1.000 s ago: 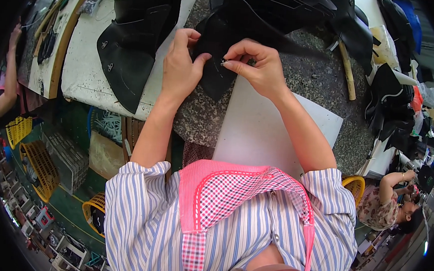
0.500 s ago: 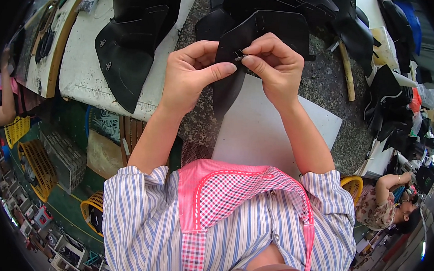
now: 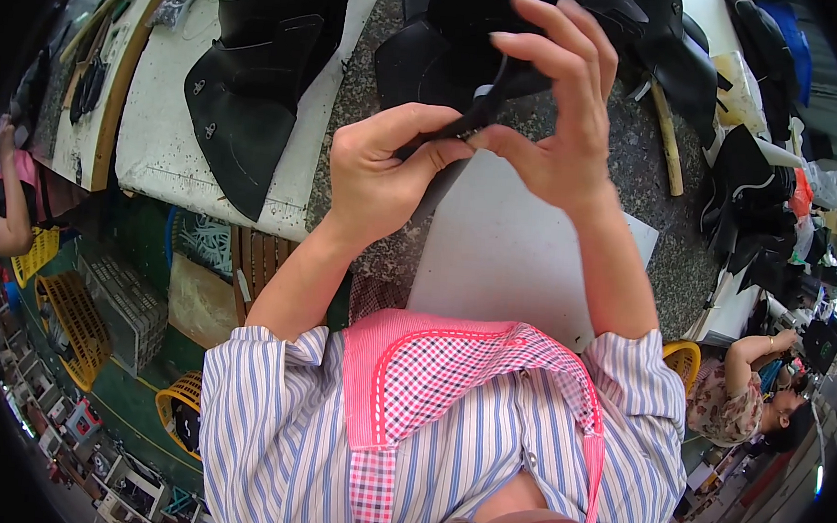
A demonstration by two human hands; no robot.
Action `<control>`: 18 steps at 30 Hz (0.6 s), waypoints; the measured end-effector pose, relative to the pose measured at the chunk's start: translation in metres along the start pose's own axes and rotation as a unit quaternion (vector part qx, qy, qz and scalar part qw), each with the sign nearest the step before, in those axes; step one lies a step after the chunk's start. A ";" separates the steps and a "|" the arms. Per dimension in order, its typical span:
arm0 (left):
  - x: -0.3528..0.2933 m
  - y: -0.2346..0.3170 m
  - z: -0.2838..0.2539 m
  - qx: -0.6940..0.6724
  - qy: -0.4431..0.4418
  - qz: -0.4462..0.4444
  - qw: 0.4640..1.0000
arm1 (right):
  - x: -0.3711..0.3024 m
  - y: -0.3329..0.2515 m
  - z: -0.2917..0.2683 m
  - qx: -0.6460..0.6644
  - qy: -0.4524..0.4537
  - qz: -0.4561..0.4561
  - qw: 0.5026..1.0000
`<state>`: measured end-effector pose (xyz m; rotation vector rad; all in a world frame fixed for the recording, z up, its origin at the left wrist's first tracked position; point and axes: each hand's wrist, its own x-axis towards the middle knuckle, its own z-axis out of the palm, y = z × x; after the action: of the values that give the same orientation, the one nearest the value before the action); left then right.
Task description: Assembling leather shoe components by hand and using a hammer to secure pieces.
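Note:
My left hand (image 3: 395, 169) grips a black leather shoe-upper piece (image 3: 490, 105) between thumb and fingers, its edge turned toward me and one end hanging below the hand. At that edge the thumb of my right hand (image 3: 565, 136) touches the piece, close to my left fingertips. The other right fingers are stretched up and spread apart. Whatever small fitting lies under the thumbs is hidden. Below my hands a pale grey board (image 3: 506, 238) lies on the speckled stone worktop (image 3: 636, 160).
More black leather pieces (image 3: 430, 66) lie behind my hands. A stack of similar pieces (image 3: 246, 107) with metal fittings covers part of the white table at left. A wooden-handled tool (image 3: 668, 138) rests at right. Baskets stand on the floor; people sit at both sides.
The piece has been tipped from facing me to nearly edge-on. My right fingers have gone from a pinch at the metal fitting to raised and spread; my left hand keeps its hold.

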<state>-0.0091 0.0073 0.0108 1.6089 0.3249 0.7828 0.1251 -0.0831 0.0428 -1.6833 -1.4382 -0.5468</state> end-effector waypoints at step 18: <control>0.005 -0.010 0.014 0.193 0.074 0.398 0.894 | -0.020 -0.013 -0.016 0.423 -0.080 0.234 0.872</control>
<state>0.0061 0.0016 0.0024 2.0859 -0.1105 1.5446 0.1106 -0.1083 0.0402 -1.2695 -1.0629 0.4634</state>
